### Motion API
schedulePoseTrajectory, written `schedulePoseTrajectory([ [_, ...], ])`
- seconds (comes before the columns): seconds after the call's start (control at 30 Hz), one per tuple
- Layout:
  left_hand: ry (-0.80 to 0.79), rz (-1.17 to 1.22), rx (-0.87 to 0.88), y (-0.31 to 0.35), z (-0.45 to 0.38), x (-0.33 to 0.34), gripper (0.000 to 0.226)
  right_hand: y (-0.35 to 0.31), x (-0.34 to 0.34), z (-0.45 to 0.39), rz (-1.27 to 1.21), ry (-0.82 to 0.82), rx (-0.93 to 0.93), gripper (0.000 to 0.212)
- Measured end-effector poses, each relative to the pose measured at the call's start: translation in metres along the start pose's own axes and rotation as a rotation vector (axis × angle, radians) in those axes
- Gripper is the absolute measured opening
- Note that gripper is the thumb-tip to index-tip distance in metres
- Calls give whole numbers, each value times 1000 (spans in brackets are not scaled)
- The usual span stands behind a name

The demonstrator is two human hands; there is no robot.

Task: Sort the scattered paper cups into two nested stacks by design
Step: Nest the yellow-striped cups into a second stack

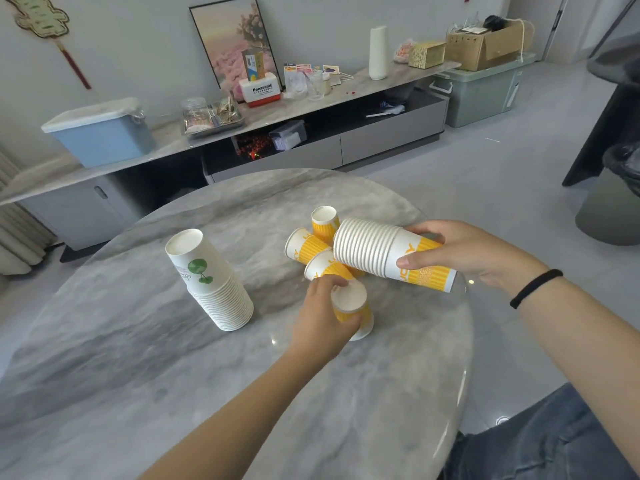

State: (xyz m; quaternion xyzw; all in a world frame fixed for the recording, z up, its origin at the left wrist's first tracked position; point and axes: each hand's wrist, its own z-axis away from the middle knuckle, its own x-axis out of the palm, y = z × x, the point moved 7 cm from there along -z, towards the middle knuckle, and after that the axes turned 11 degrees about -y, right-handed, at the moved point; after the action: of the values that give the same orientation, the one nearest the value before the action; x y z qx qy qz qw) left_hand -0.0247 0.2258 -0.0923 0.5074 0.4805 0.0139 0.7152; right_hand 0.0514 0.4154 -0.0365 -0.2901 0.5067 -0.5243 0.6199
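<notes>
Head view: ribbed-rimmed yellow stack (391, 259) above glossy marble table (173, 375).

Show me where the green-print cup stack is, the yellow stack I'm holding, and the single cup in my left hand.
green-print cup stack (212, 282): head view, side wall near the green print.
yellow stack (374, 249): head view, ribbed band of nested rims.
single cup (349, 296): head view, its upturned base.

1. Bright, even, soft indoor light; shadows are faint.
2. The glossy round grey marble tabletop (138, 358) shows small white glare spots near its right edge.
3. Wide-angle bending curves the frame's edges.
4. Slight softness throughout; distant clutter lacks detail.
</notes>
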Motion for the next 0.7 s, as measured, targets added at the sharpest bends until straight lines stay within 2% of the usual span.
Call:
schedulePoseTrajectory([
  [0.13, 45, -19, -10, -15, 31, -42, 58, -8, 22, 0, 101, -103, -7, 50],
  [0.23, 72, -158, -71, -31, 52, -71, 63, -12, 49, -3, 167, -227, -7, 51],
  [0.33, -28, -268, -118, -48, 65, -80, 75, -6, 78, -9, 221, -322, -1, 53],
  [0.53, -246, -231, -147, -77, 74, -75, 83, 11, 130, -29, 415, -402, -27, 66],
  [0.7, -288, 19, -250, -95, 79, -85, 64, 15, 149, -42, 378, -440, -53, 76],
])
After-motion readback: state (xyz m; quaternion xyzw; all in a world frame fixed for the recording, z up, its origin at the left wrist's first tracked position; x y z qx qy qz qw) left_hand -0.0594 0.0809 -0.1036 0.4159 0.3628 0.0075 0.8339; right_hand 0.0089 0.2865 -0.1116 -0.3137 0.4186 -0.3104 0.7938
